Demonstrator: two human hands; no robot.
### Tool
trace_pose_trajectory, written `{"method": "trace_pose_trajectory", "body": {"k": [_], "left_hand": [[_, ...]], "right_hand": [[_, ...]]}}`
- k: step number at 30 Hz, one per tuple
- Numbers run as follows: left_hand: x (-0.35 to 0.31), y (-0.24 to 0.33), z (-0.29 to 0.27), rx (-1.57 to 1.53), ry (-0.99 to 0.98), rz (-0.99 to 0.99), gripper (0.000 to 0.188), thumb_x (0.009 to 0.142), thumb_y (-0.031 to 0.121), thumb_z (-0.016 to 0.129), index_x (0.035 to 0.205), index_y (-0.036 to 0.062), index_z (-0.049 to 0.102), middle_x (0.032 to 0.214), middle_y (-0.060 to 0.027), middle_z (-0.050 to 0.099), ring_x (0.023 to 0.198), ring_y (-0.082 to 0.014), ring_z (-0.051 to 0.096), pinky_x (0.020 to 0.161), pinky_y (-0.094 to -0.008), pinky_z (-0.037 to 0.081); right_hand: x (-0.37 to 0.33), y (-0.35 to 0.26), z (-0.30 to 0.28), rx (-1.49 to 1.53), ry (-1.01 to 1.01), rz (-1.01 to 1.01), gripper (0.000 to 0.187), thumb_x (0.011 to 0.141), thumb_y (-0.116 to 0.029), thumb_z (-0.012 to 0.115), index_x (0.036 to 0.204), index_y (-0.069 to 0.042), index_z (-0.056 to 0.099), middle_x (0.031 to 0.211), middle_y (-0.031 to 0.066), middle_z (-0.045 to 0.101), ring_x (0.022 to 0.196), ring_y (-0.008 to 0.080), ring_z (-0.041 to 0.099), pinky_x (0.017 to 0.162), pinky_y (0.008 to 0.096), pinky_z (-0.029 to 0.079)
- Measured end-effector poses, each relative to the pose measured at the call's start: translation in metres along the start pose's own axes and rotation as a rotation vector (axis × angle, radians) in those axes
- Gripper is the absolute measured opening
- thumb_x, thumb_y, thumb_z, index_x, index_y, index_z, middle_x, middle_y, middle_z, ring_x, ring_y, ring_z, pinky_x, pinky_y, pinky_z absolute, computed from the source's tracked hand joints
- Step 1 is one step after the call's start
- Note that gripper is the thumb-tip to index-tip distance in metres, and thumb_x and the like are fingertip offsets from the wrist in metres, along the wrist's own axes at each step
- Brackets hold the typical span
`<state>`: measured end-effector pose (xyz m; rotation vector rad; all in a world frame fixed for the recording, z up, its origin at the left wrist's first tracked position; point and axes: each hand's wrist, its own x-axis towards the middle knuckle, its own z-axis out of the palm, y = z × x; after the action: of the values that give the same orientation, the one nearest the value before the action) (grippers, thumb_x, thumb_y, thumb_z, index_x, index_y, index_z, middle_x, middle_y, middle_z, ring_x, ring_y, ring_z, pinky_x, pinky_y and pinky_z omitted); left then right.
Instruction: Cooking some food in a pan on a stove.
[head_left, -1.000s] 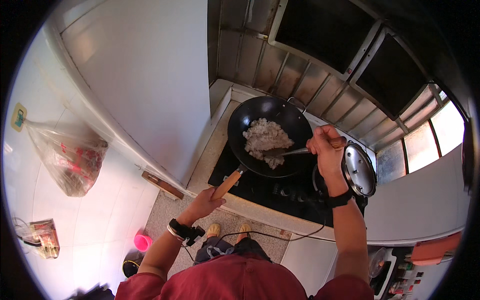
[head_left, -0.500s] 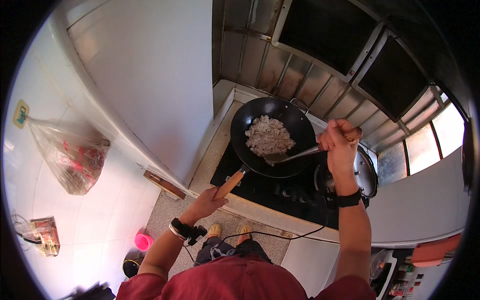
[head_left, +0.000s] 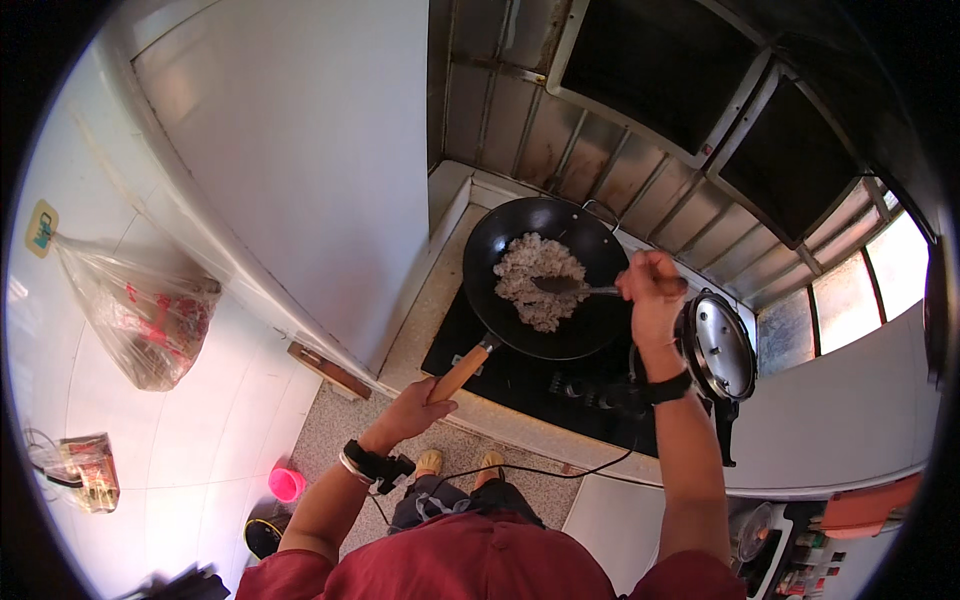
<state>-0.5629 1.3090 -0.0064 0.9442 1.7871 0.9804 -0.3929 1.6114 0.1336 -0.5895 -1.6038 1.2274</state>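
Note:
A black wok (head_left: 600, 245) stands on the black cooktop (head_left: 450, 345), with a mound of pale, crumbly food (head_left: 535, 262) in it that looks like rice or minced meat. Its wooden handle (head_left: 460, 374) is wrapped by my left hand (head_left: 410, 412). My right hand (head_left: 655, 295) grips a spatula (head_left: 600, 291) above the wok's right rim. The spatula's flat head rests on the right part of the food. Part of the spatula's grip is hidden in my right fingers.
Right of the wok sits a pot with a metal lid (head_left: 722, 350). A dark cable (head_left: 560, 470) runs across the counter's front edge. Metal-panelled wall (head_left: 600, 155) rises behind, and a white cabinet side (head_left: 300, 180) stands left. A plastic bag (head_left: 150, 320) hangs on the left wall.
My right hand has shifted left and slightly down. The spatula head has moved from the food's lower edge up onto it, and the mound has changed shape. My left hand stays in place.

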Motion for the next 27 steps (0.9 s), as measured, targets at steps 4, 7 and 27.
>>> {"method": "trace_pose_trajectory", "body": {"k": [4,7,27], "left_hand": [[-0.002,0.008,-0.002,0.012,-0.007,-0.037,0.033,0.084,0.025,0.069,0.095,-0.0035,0.056,0.073,-0.0137,0.057,0.069,-0.0196,0.056,0.063,-0.0349,0.044],[-0.005,0.006,-0.004,0.036,0.022,-0.012,0.033,0.084,0.025,0.069,0.094,-0.0034,0.056,0.073,-0.0142,0.057,0.069,-0.0199,0.056,0.063,-0.0351,0.044],[-0.004,0.010,-0.004,0.019,0.017,0.010,0.036,0.084,0.024,0.069,0.104,-0.0034,0.057,0.075,-0.0119,0.058,0.071,-0.0190,0.056,0.065,-0.0341,0.045]], "right_hand": [[0.018,-0.008,-0.001,0.021,0.014,0.050,0.019,0.091,-0.016,0.063,0.081,-0.001,0.055,0.054,0.0013,0.045,0.048,0.0122,0.045,0.052,0.0296,0.041],[0.026,-0.033,-0.001,0.072,-0.016,0.003,0.020,0.090,-0.017,0.063,0.082,-0.001,0.056,0.055,0.0023,0.048,0.049,0.0121,0.045,0.051,0.0281,0.040],[0.029,-0.020,0.022,0.237,-0.034,-0.001,0.016,0.095,-0.015,0.057,0.085,-0.004,0.053,0.053,-0.0019,0.034,0.047,0.0124,0.035,0.058,0.0304,0.042]]}}
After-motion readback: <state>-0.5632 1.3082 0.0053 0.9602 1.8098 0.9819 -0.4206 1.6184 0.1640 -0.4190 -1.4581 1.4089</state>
